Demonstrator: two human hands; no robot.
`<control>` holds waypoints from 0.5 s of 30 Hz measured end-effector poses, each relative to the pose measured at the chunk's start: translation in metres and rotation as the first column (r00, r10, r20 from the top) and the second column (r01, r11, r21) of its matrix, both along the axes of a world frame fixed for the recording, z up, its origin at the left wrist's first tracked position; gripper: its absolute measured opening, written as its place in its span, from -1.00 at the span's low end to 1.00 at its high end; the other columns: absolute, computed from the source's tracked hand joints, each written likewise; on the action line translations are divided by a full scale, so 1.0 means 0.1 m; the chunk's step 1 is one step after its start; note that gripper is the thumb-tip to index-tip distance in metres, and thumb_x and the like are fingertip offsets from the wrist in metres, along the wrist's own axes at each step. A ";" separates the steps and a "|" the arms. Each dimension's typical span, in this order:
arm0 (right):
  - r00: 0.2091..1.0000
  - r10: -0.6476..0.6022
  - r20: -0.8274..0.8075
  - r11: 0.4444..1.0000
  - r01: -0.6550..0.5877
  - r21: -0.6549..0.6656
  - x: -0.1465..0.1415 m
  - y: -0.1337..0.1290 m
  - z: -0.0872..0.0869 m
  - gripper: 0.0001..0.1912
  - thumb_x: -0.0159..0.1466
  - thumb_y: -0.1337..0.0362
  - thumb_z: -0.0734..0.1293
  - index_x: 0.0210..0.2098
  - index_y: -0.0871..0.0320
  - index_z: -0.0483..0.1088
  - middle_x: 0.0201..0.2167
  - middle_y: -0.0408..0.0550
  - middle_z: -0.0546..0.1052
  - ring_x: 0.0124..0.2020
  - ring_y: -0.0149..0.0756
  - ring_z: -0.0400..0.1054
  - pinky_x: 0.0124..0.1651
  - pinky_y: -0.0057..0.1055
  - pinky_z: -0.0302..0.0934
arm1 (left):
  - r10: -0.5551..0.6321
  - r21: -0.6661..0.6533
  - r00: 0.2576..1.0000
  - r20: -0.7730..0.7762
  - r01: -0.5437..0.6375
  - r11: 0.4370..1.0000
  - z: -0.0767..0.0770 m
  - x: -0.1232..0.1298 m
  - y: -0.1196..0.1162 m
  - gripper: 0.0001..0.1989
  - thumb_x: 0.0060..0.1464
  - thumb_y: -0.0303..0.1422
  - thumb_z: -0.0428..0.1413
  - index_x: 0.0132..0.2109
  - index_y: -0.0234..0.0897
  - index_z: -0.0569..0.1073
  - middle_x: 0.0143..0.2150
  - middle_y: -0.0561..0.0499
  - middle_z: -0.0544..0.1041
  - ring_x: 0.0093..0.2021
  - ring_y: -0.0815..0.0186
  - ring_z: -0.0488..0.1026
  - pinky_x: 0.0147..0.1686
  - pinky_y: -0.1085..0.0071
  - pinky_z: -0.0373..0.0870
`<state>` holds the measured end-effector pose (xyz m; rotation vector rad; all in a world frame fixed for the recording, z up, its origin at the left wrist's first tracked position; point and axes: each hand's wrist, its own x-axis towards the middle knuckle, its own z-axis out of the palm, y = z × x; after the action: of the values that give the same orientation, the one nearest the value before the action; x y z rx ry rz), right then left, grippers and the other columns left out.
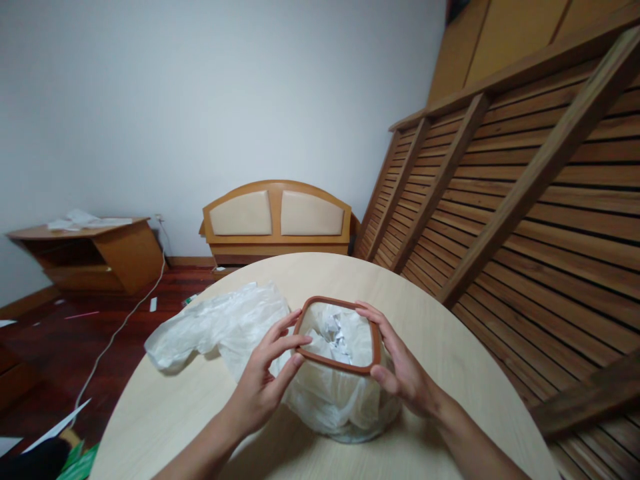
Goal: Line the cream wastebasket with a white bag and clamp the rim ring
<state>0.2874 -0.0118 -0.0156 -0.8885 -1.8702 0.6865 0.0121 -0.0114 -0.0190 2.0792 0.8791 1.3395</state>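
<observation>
A small waste bin with a translucent white bag liner (345,407) stands upright on the round table. A brown rim ring (340,365) sits around its mouth, and the liner hangs down outside it. Crumpled paper (340,340) lies inside. My left hand (267,373) grips the ring's left side, fingertips over the edge and thumb near the front corner. On the right side, my right hand (400,363) holds the ring between fingers at the back corner and thumb at the front corner. A loose white plastic bag (220,327) lies spread to the left of the bin.
The pale round table (465,407) carries the bin and bag. Brown slatted wooden panels (500,220) lean at the right. Behind stands a headboard (277,213). A low cabinet (120,257) with papers and a white cable (125,320) are at the left.
</observation>
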 end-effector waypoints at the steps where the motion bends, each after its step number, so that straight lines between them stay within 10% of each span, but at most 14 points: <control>1: 1.000 0.001 0.002 1.000 -0.001 0.002 0.00 0.00 0.00 -0.14 0.20 -0.31 0.29 0.32 0.01 0.11 0.41 0.15 0.07 0.45 0.14 -0.09 0.44 0.10 -0.14 | 0.002 0.003 1.000 -0.005 -0.002 1.000 0.00 0.00 0.00 -0.75 0.33 -0.28 0.06 0.08 -0.03 0.54 0.39 -0.10 0.29 0.38 0.04 0.23 0.31 -0.06 0.24; 15: 1.000 0.009 -0.026 0.998 -0.010 -0.057 -0.03 -0.01 0.01 -0.03 0.08 -0.33 0.39 0.31 0.00 0.08 0.42 0.18 0.02 0.44 0.17 -0.08 0.43 0.14 -0.14 | 0.008 -0.050 1.000 0.026 -0.006 0.999 0.01 0.06 -0.03 -0.75 0.33 -0.25 0.05 0.03 -0.09 0.57 0.41 -0.12 0.26 0.41 0.02 0.18 0.34 -0.08 0.19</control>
<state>0.2844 -0.0131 -0.0142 -0.9036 -1.8409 0.7571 0.0179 -0.0141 -0.0184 2.0175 0.9004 1.3319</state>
